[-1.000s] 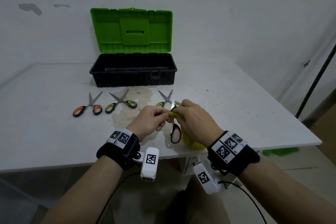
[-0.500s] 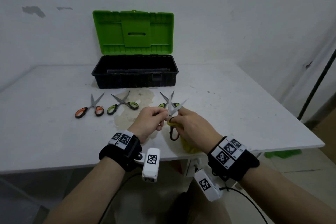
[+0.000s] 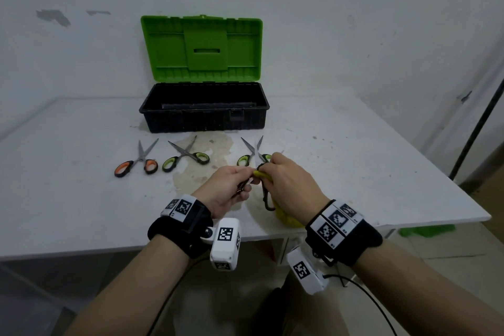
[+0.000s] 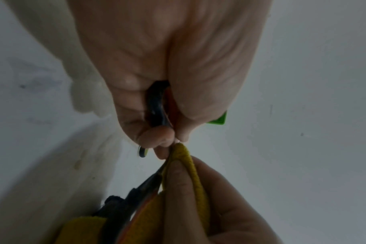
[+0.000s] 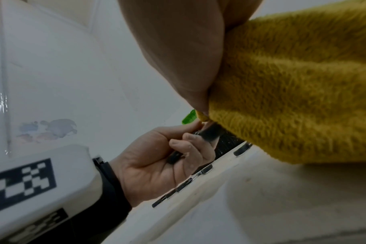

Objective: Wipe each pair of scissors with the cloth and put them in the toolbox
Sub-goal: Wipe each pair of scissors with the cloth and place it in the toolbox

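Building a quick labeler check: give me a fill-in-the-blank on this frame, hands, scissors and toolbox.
1. The right hand holds a yellow ____ around the held scissors.
2. The left hand grips one ____ of those scissors.
3. ____ other pairs of scissors lie on the table in front of the toolbox.
4. The toolbox lid is ____.

Missing words: cloth; handle; Three; open
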Tool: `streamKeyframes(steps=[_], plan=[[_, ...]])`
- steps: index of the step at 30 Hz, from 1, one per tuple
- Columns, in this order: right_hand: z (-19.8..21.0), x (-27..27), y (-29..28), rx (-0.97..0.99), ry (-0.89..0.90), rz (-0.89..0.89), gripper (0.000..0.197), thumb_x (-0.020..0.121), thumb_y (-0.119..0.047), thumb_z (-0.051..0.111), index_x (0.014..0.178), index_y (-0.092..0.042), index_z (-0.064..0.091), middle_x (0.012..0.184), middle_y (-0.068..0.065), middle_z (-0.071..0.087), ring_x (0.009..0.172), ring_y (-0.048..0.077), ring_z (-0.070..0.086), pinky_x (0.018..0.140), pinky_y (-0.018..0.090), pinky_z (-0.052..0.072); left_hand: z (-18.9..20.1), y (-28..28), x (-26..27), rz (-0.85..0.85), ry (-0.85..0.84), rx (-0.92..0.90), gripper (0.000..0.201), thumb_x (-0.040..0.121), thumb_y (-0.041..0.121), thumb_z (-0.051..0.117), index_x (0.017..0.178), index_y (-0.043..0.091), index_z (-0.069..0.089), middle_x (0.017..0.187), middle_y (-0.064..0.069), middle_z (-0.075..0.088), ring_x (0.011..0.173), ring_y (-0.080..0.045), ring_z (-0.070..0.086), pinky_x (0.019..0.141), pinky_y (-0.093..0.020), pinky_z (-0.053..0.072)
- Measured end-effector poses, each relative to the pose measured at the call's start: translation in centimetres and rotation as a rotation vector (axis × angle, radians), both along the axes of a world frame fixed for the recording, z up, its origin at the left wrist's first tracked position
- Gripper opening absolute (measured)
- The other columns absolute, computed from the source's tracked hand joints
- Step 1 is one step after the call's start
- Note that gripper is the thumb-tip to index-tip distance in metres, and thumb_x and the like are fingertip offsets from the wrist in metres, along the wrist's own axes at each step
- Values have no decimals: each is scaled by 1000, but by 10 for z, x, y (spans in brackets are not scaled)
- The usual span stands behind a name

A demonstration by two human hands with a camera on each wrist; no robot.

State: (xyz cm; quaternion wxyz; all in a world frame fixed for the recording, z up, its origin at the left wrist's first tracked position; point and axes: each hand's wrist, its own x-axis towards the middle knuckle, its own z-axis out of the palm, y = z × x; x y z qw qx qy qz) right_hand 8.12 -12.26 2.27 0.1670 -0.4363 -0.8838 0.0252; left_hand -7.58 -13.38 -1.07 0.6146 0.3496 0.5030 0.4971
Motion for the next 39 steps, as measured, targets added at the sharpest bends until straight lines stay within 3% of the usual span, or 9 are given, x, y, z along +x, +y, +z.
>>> streamKeyframes(steps=[4,6,10,14,18,24,29,36,39], plan=[[-2,-1,2,18,-14,1,13,98,-21,52,102,-16,64,100,1,49,86,19,55,67,30,50,0,-1,0,-27,-40,-19,26,103,19,50,105,1,69,89,-10,69,80,-16,64,71,-28,60],[-1,-1,2,20,-15,10,14,98,-22,52,101,-15,64,100,1,49,87,20,55,68,31,50,-1,0,-1,-27,-52,-14,27,103,19,49,106,0,69,99,-15,72,97,-22,70,84,-38,60],[-5,-4,0,51,-43,26,10,94,-19,59,102,-15,62,97,2,47,85,22,55,64,33,51,-1,1,1,-15,-48,17,30,104,18,48,106,-5,67,96,-20,71,91,-25,71,93,-42,57],[-9,-5,-4,38,-85,115,14,94,-19,58,106,-15,63,94,0,45,83,21,55,61,32,48,-4,0,3,-36,-32,31,33,105,20,46,108,-5,67,99,-23,71,94,-28,70,94,-45,56],[0,3,7,13,-18,35,17,97,-23,51,101,-16,65,96,-1,46,81,20,55,66,34,51,-4,-3,4,-6,-53,23,31,104,18,45,110,-4,66,106,-26,71,99,-31,71,88,-38,59],[-8,-2,-8,39,-59,174,18,96,-20,52,106,-17,67,98,2,49,87,21,55,64,37,52,3,-1,6,43,-34,66,29,103,19,48,112,-2,66,98,-16,72,86,-18,71,74,-29,60],[4,4,4,55,45,65,16,98,-22,51,101,-16,66,95,0,47,80,21,55,64,34,50,3,-1,7,17,-72,72,31,105,18,45,109,-3,67,108,-26,69,104,-31,68,93,-40,57],[-9,4,-7,15,-24,232,18,94,-18,53,104,-16,68,94,2,49,82,21,56,63,38,53,3,-3,9,62,-44,60,24,104,16,47,108,1,65,101,-16,69,94,-23,67,85,-33,60],[-3,7,3,41,77,159,16,96,-21,54,101,-14,68,92,1,49,74,20,55,64,36,52,1,-5,8,32,-63,67,30,105,16,44,114,-3,64,103,-20,70,96,-24,69,89,-34,59]])
